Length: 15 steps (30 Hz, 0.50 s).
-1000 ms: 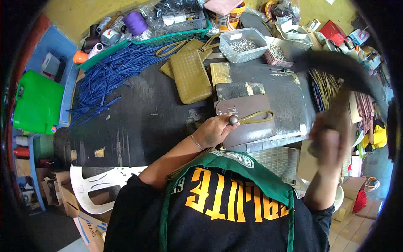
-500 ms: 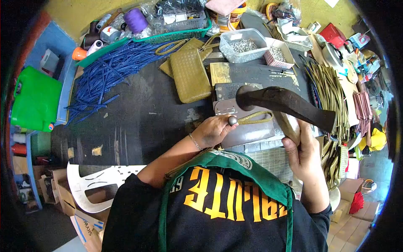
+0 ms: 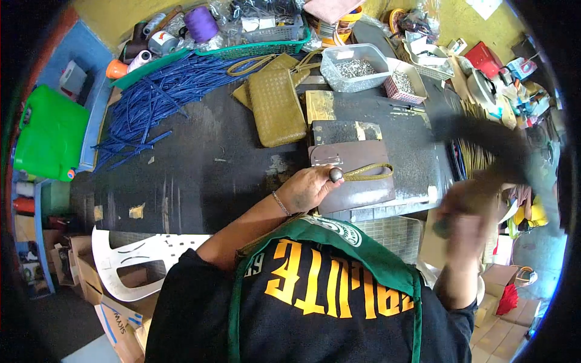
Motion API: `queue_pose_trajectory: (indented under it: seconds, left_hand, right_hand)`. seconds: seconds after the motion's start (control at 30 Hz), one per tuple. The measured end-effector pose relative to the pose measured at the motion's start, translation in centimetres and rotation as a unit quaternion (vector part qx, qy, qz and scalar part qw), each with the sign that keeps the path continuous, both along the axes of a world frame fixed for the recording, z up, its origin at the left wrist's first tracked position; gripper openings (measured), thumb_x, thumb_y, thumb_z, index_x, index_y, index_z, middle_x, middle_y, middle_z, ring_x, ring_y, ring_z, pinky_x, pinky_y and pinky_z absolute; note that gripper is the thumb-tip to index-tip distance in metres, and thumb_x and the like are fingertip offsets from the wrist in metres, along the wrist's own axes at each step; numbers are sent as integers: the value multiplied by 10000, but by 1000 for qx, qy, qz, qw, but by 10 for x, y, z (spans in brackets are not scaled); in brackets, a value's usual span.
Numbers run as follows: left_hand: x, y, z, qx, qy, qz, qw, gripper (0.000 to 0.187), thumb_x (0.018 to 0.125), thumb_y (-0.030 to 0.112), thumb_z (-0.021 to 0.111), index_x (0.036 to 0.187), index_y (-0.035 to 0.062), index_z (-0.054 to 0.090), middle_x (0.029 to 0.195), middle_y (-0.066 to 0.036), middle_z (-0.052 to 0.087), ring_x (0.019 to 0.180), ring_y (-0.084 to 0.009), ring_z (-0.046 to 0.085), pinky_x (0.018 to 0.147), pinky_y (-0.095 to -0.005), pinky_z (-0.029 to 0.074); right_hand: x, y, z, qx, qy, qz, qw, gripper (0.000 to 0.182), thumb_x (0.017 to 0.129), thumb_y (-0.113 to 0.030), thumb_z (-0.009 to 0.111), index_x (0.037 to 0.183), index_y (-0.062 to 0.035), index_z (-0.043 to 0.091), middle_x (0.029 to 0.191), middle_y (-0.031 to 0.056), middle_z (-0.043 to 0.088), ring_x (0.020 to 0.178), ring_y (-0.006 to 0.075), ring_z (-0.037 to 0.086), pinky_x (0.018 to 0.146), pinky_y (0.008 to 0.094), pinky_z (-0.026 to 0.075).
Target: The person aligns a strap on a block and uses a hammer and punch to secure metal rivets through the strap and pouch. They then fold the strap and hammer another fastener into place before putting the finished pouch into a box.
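Ideally, hold the punch (image 3: 336, 175) upright and strike squarely: the left fingers (image 3: 323, 173) are closed round it by the strap (image 3: 376, 173) on the pad (image 3: 363, 196). The right fingers (image 3: 471, 213) look wrapped round the blurred hammer (image 3: 493, 140).

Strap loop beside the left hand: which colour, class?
The strap loop is yellowish olive, shown in the head view.

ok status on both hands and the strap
Left hand gripping metal rod. Right hand holding hammer, both blurred. Strap looped on brown pad. Left hand hides rod's lower end.
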State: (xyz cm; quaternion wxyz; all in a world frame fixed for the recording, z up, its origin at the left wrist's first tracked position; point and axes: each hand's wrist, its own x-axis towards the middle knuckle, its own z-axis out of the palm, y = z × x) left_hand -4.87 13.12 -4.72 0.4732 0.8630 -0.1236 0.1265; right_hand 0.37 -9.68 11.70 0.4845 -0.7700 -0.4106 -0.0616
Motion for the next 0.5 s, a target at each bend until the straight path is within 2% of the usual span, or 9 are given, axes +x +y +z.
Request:
queue_pose_trajectory:
  seconds: [0.07, 0.17, 0.2, 0.27, 0.33, 0.37, 0.4, 0.47, 0.5]
  left_hand:
    - [-1, 0, 2, 19, 78, -10, 997, 217, 861, 220, 418, 928, 48, 531, 964, -140, 567, 859, -285, 563, 755, -340, 444]
    - [-2, -1, 3, 1, 24, -4, 1000, 238, 866, 243, 410, 929, 50, 534, 955, -134, 567, 835, -277, 567, 736, -334, 447]
    - [-1, -1, 2, -19, 49, -4, 999, 247, 868, 253, 407, 933, 51, 533, 945, -131, 569, 827, -268, 567, 736, -331, 445]
    - [-1, 0, 0, -34, 76, -29, 996, 249, 882, 228, 377, 925, 28, 520, 930, -132, 570, 856, -231, 553, 778, -314, 420]
    - [-2, 3, -6, -326, 102, 6, 940, 213, 879, 167, 369, 884, 3, 505, 910, -128, 570, 859, -196, 531, 797, -300, 397]
    - [-5, 8, 10, -332, 120, 82, 932, 159, 857, 99, 354, 840, -1, 477, 836, -99, 556, 810, -162, 509, 772, -289, 386]
    - [-6, 12, 0, -328, 58, 122, 935, 139, 815, 149, 483, 794, 16, 450, 746, -73, 527, 700, -160, 533, 654, -280, 428]
    - [-9, 26, 5, -90, 123, 147, 977, 198, 729, 148, 565, 774, 13, 428, 733, -89, 509, 667, -197, 516, 615, -298, 411]
    - [-9, 26, -7, -103, 108, 141, 979, 259, 657, 145, 611, 755, 10, 413, 704, -106, 490, 645, -233, 497, 592, -321, 397]
  right_hand:
    - [-3, 29, -9, -378, -20, 21, 925, 320, 809, -246, 511, 1031, -22, 457, 717, 175, 553, 656, 326, 563, 584, 344, 436]
    - [5, 26, -9, -324, -16, -30, 946, 343, 787, -220, 550, 1063, -43, 449, 818, 217, 555, 790, 370, 546, 644, 356, 441]
    - [10, 20, -5, -315, 171, -108, 927, 390, 789, -212, 551, 1102, -20, 422, 837, 204, 568, 783, 313, 580, 658, 332, 440]
    - [29, 6, -8, -161, 44, -128, 978, 382, 824, -224, 507, 1127, -14, 409, 809, 158, 574, 741, 157, 538, 669, 287, 433]
    - [51, -9, -15, -176, 122, -219, 952, 373, 822, -225, 510, 1122, -22, 425, 852, 151, 563, 762, 144, 522, 682, 273, 426]
    - [64, -16, -28, -199, 76, -238, 948, 380, 817, -227, 515, 1131, -31, 425, 860, 159, 565, 756, 170, 541, 668, 284, 434]
    - [76, -23, -47, -223, 29, -256, 940, 388, 813, -228, 520, 1140, -41, 425, 867, 167, 566, 751, 196, 560, 654, 296, 442]
    - [113, -50, -102, -246, -110, -238, 933, 410, 796, -227, 536, 1163, -85, 424, 880, 186, 561, 766, 292, 572, 634, 343, 453]
    - [113, -48, -112, -341, -91, -297, 887, 449, 803, -232, 525, 1221, -168, 374, 859, 206, 539, 742, 340, 552, 621, 383, 443]
